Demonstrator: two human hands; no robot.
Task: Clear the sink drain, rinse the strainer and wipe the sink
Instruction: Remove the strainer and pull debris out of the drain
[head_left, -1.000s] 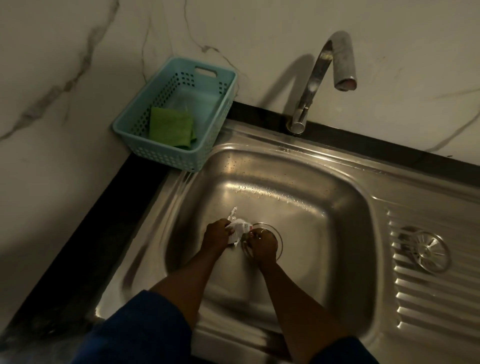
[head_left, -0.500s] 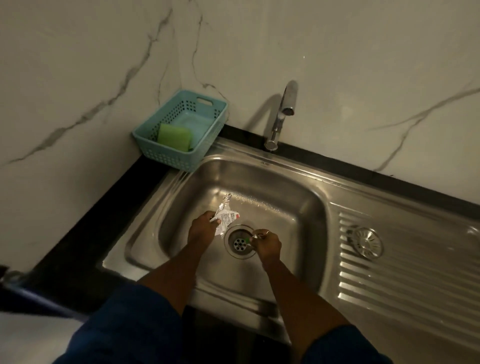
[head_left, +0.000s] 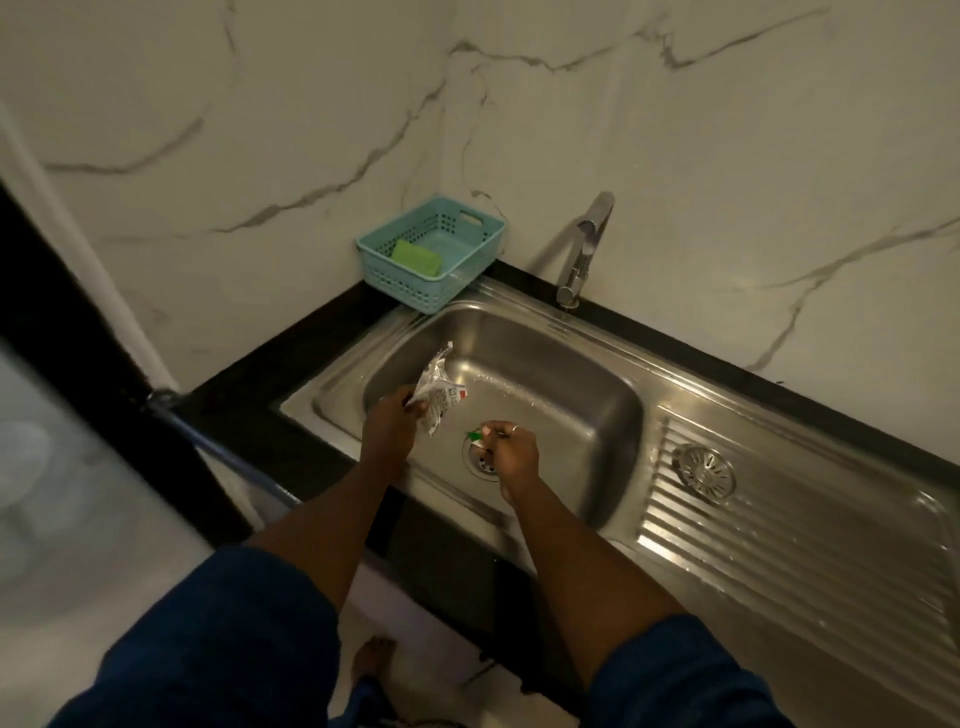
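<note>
Clearing the drain was the step in hand, as far as could be judged. A crumpled silvery wrapper (head_left: 436, 395) was gripped in the left hand (head_left: 390, 426), which was closed around its lower end above the left part of the sink (head_left: 597, 415) basin. A small green scrap (head_left: 474, 435) was pinched between the fingertips of the right hand (head_left: 514, 453), held just over the drain (head_left: 480, 460); what the scrap was could not be told. The drain opening was seen at the bottom of the basin, uncovered, with the right hand partly in front of it. The strainer (head_left: 704, 472) was found lying on the ribbed drainboard, at the right of the basin and well apart from both hands.

A teal basket (head_left: 384, 270) was set on the counter's back left corner, just beside the sink's rim, with a green sponge (head_left: 417, 257) inside it. The tap (head_left: 584, 249) was mounted behind the basin at the back edge, and no water was seen running.

Disposal of the wrapper and the scrap was judged to be called for next, since both hands were occupied; no bin was visible. After that, the strainer would need to be fetched from the drainboard and rinsed under the tap, and the sponge taken from the basket for wiping.
</note>
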